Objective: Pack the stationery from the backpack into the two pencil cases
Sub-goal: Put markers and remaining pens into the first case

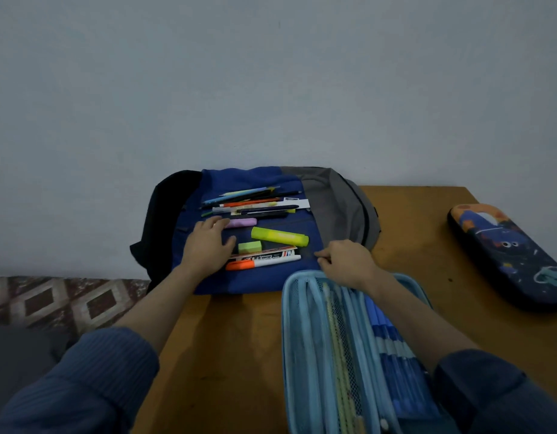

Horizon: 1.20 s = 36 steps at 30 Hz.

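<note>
A blue, grey and black backpack (333, 198) lies flat at the back of the table with stationery spread on it: several pens and pencils (255, 202), a purple eraser (242, 222), a yellow-green highlighter (280, 236), a green eraser (249, 247) and an orange-capped marker (264, 263). My left hand (208, 242) rests on the backpack, fingers extended and touching the pens beside the purple eraser. My right hand (346, 261) sits at the far edge of the open light-blue pencil case (302, 339), fingers curled; whether they pinch anything cannot be told. A dark cartoon pencil case (505, 255) lies closed at the right.
The wooden table (233, 355) stands against a plain grey wall. To the left, beyond the table's edge, a patterned floor (51, 302) is visible. Bare wood lies between the two pencil cases and in front of the backpack.
</note>
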Motion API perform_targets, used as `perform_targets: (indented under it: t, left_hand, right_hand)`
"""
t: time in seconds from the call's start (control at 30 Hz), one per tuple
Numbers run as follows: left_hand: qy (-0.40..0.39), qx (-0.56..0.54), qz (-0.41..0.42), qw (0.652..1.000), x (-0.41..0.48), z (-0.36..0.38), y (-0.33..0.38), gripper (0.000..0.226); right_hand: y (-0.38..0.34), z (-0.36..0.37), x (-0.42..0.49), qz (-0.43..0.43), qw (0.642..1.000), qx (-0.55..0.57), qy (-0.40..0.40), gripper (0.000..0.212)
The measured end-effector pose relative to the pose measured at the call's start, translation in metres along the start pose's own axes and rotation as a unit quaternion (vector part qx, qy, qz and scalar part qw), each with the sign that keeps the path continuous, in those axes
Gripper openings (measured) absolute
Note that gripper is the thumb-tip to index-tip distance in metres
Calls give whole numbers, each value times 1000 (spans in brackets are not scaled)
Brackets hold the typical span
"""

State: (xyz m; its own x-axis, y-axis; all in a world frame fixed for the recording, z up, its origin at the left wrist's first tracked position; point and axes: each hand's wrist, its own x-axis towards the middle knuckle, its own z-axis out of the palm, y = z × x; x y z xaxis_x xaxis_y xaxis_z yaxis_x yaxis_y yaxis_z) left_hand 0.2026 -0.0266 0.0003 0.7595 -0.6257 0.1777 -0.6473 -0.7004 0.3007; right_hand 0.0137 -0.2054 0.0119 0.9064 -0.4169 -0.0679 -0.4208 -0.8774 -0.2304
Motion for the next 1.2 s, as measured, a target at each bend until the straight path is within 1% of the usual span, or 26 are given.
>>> perform_targets:
  t: [0.2,0.33,0.4,0.47,0.53,0.67,0.73,0.83,0.9,0.97,1.0,1.03,1.07,1.1,1.2]
  left_hand:
    - [-75,14,25,997,28,9,5,58]
    - [-103,70,20,992,35,16,10,64]
    - [-118,86,13,989,38,16,13,62]
    - [-128,72,14,989,39,15,17,60]
    - [-135,56,34,989,38,16,22,56]
    - [-150,92,107,979,30,17,27,49]
    - [-164,97,116,975,26,12,27,43]
    - [-191,103,109,970,19,7,27,40]
    - [-177,67,92,978,12,5,26,41]
    - [-95,8,88,992,1,0,27,38]
    - [-43,-12,98,994,-6,-3,28,31]
    - [-10,-28,106,994,-12,-6,31,23]
    - [-3,-38,113,993,-19,-10,32,18]
    - [-16,-40,120,992,-25,-12,35,17]
    - [-61,-8,131,990,-42,-14,33,20]
  right_hand:
    - [3,2,4,6,1000,24,-14,36]
    - [4,5,3,15,1000,24,-12,36]
    - [3,5,3,20,999,23,-12,36]
    - [3,5,2,20,999,22,-14,37]
    - [4,5,1,18,1000,22,-13,37]
    - [4,6,0,16,999,30,-10,37]
    - [4,7,-1,14,999,33,-3,37]
    - [4,8,-3,9,999,34,10,37]
    - [4,9,-5,7,999,36,16,36]
    - [3,9,-6,8,999,43,20,36]
    - [3,9,-6,9,999,45,22,36]
    - [3,10,-6,11,999,44,23,36]
    - [2,10,-7,13,999,43,22,36]
    - [2,10,-7,16,999,42,21,36]
    - [1,10,-11,19,999,45,22,36]
